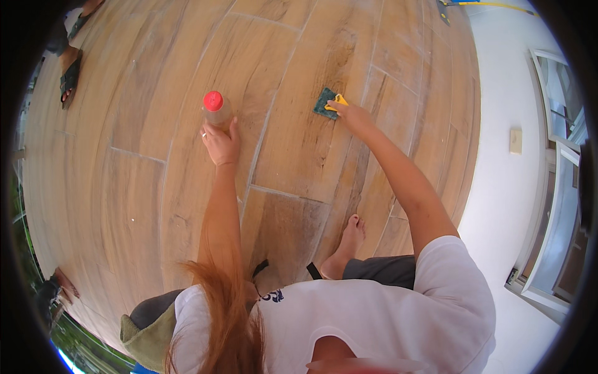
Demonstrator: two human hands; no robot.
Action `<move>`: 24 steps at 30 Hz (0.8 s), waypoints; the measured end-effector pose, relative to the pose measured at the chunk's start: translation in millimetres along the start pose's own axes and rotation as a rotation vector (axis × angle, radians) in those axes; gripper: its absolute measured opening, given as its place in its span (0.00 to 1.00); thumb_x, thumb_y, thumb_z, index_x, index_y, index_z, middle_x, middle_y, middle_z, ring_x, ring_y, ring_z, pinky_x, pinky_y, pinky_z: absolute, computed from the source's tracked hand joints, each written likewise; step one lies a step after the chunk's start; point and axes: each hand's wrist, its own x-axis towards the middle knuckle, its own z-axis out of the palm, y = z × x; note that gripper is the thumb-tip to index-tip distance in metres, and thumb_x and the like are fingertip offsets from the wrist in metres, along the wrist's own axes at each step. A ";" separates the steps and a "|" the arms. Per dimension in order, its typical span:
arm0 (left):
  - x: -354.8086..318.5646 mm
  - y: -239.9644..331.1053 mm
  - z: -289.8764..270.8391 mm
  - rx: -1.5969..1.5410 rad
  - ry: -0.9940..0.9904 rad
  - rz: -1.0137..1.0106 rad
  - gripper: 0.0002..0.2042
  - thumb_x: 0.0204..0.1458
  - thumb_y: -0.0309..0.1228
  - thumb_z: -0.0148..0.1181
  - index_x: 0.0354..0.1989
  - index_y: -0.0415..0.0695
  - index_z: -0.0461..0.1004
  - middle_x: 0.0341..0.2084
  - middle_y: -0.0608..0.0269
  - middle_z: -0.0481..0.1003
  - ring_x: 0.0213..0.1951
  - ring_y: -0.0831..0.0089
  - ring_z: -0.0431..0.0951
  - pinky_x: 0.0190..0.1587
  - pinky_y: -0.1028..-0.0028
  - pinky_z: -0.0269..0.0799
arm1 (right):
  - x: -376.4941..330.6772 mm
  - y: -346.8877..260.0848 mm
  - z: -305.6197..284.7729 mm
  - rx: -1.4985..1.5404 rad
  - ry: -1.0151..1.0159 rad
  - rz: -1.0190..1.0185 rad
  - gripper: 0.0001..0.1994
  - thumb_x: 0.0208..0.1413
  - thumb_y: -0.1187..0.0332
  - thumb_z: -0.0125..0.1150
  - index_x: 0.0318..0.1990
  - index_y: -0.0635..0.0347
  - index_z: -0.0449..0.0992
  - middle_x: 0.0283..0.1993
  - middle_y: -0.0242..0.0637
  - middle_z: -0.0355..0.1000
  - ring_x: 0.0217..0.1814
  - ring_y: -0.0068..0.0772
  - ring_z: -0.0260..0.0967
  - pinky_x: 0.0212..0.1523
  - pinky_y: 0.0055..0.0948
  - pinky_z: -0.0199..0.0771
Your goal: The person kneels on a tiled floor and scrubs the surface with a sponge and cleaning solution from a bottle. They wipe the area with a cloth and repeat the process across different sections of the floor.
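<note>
My left hand point(221, 144) is at a clear bottle with a red cap point(213, 101), its fingers and thumb curved round the lower part. A ring shows on one finger. The bottle stands upright on the wood-look tile floor point(199, 50). My right hand point(354, 115) grips the yellow handle of a scrubbing pad point(324, 103). Its dark green pad lies against the floor, beside a darker, stained stretch of tile. Part of the handle is hidden by my fingers.
My bare foot point(349, 244) rests on the tiles below my right arm. A sandalled foot point(71, 78) of another person is at far left, another foot point(65, 283) lower down. A white wall point(498, 112) with a window point(560, 93) borders the right. A yellow pole point(498, 5) lies at the top right.
</note>
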 end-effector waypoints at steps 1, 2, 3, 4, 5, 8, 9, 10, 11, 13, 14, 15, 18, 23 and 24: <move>-2.0 -0.3 -0.8 0.018 -0.012 0.003 0.30 0.45 0.46 0.57 0.44 0.30 0.58 0.37 0.44 0.65 0.43 0.46 0.63 0.44 0.55 0.60 | 2.2 -3.7 -2.5 0.014 0.011 -0.009 0.19 0.53 0.68 0.49 0.53 0.35 0.65 0.32 0.44 0.70 0.33 0.43 0.68 0.31 0.37 0.66; -5.1 -4.9 -2.2 0.017 -0.017 0.003 0.30 0.45 0.46 0.57 0.44 0.30 0.58 0.37 0.44 0.65 0.43 0.46 0.63 0.44 0.55 0.60 | 4.0 -6.9 -2.1 0.029 0.022 -0.017 0.19 0.53 0.68 0.49 0.53 0.35 0.66 0.31 0.44 0.70 0.33 0.43 0.69 0.31 0.37 0.66; -4.3 -9.9 -0.9 0.002 -0.013 0.007 0.30 0.45 0.46 0.57 0.43 0.30 0.58 0.37 0.43 0.65 0.43 0.46 0.63 0.44 0.55 0.60 | 5.8 -5.6 -1.0 0.035 0.020 -0.022 0.19 0.53 0.68 0.49 0.53 0.35 0.66 0.31 0.44 0.70 0.33 0.43 0.69 0.31 0.37 0.66; -0.3 -8.2 1.7 -0.020 -0.003 0.014 0.29 0.45 0.46 0.57 0.43 0.30 0.58 0.37 0.43 0.65 0.42 0.46 0.63 0.44 0.55 0.60 | 10.1 -2.5 2.1 0.036 0.027 -0.025 0.19 0.53 0.68 0.49 0.53 0.35 0.66 0.31 0.45 0.70 0.32 0.44 0.69 0.31 0.37 0.66; 0.0 -3.6 6.1 -0.043 -0.011 -0.002 0.29 0.45 0.46 0.57 0.43 0.30 0.59 0.37 0.43 0.65 0.42 0.46 0.63 0.44 0.55 0.60 | 13.5 3.4 2.9 0.036 0.033 -0.029 0.19 0.53 0.68 0.49 0.53 0.35 0.66 0.31 0.45 0.70 0.32 0.44 0.68 0.31 0.37 0.66; -0.7 -3.9 -2.1 -0.041 -0.001 -0.012 0.29 0.45 0.46 0.58 0.42 0.30 0.59 0.37 0.44 0.65 0.42 0.47 0.63 0.44 0.55 0.60 | 4.1 1.9 -0.3 -0.033 -0.057 0.013 0.18 0.53 0.68 0.49 0.53 0.37 0.67 0.31 0.46 0.70 0.33 0.45 0.68 0.31 0.39 0.66; -0.5 0.7 -1.9 -0.048 0.016 0.014 0.29 0.44 0.46 0.58 0.42 0.31 0.59 0.37 0.44 0.65 0.43 0.47 0.63 0.44 0.55 0.60 | 0.4 4.8 -0.8 -0.006 -0.044 0.007 0.18 0.53 0.68 0.49 0.53 0.37 0.67 0.31 0.45 0.70 0.33 0.45 0.68 0.31 0.39 0.66; -1.3 3.1 -0.7 -0.056 0.033 0.040 0.29 0.44 0.46 0.58 0.42 0.31 0.59 0.37 0.44 0.65 0.43 0.47 0.63 0.44 0.55 0.60 | -2.3 7.4 -1.5 0.022 -0.030 0.002 0.18 0.53 0.68 0.49 0.53 0.37 0.67 0.31 0.45 0.70 0.33 0.45 0.68 0.31 0.39 0.66; -2.4 0.5 0.2 -0.028 0.018 0.027 0.29 0.44 0.45 0.58 0.42 0.31 0.59 0.37 0.44 0.65 0.43 0.47 0.63 0.44 0.55 0.60 | -4.1 9.1 -1.5 0.049 -0.016 -0.003 0.19 0.53 0.68 0.49 0.53 0.38 0.66 0.31 0.45 0.70 0.33 0.45 0.68 0.31 0.39 0.66; 1.1 -6.0 0.5 0.022 -0.002 0.017 0.29 0.44 0.45 0.59 0.43 0.31 0.58 0.37 0.44 0.65 0.43 0.47 0.62 0.44 0.55 0.60 | 5.2 -3.1 -2.3 0.059 0.021 -0.019 0.19 0.53 0.69 0.49 0.53 0.38 0.66 0.31 0.45 0.70 0.32 0.46 0.68 0.31 0.38 0.66; -1.5 -5.2 1.8 0.007 -0.012 -0.002 0.29 0.44 0.45 0.59 0.43 0.31 0.58 0.37 0.44 0.65 0.43 0.47 0.63 0.44 0.55 0.60 | 9.2 -6.2 -4.1 0.060 0.043 -0.028 0.19 0.53 0.69 0.49 0.53 0.38 0.66 0.30 0.45 0.70 0.32 0.46 0.68 0.31 0.38 0.66; -2.6 -4.4 1.0 -0.008 -0.018 -0.016 0.29 0.44 0.45 0.58 0.43 0.31 0.58 0.37 0.43 0.66 0.43 0.47 0.63 0.44 0.55 0.60 | 10.2 -1.9 -2.1 0.054 0.042 -0.031 0.19 0.53 0.69 0.49 0.53 0.38 0.66 0.31 0.45 0.70 0.32 0.46 0.68 0.31 0.38 0.66; -1.9 -1.4 2.3 -0.048 -0.014 -0.008 0.29 0.44 0.45 0.58 0.44 0.31 0.58 0.37 0.43 0.66 0.43 0.46 0.63 0.44 0.55 0.60 | 4.2 9.4 2.6 0.011 0.004 -0.013 0.18 0.54 0.69 0.49 0.53 0.38 0.66 0.31 0.45 0.70 0.32 0.45 0.68 0.31 0.38 0.66; -3.3 -2.6 -2.2 -0.008 0.029 0.026 0.28 0.45 0.45 0.58 0.41 0.32 0.59 0.36 0.42 0.66 0.43 0.46 0.63 0.45 0.55 0.60 | -4.7 1.2 -2.6 0.032 -0.025 -0.002 0.18 0.54 0.67 0.48 0.53 0.37 0.66 0.32 0.43 0.71 0.32 0.43 0.69 0.31 0.36 0.67; -2.7 -1.9 -2.5 -0.015 0.032 0.029 0.27 0.45 0.45 0.58 0.41 0.32 0.59 0.36 0.42 0.66 0.43 0.46 0.63 0.45 0.55 0.60 | 0.7 -1.4 -1.4 0.011 -0.027 -0.010 0.18 0.54 0.67 0.48 0.53 0.37 0.67 0.32 0.43 0.71 0.32 0.43 0.69 0.31 0.36 0.67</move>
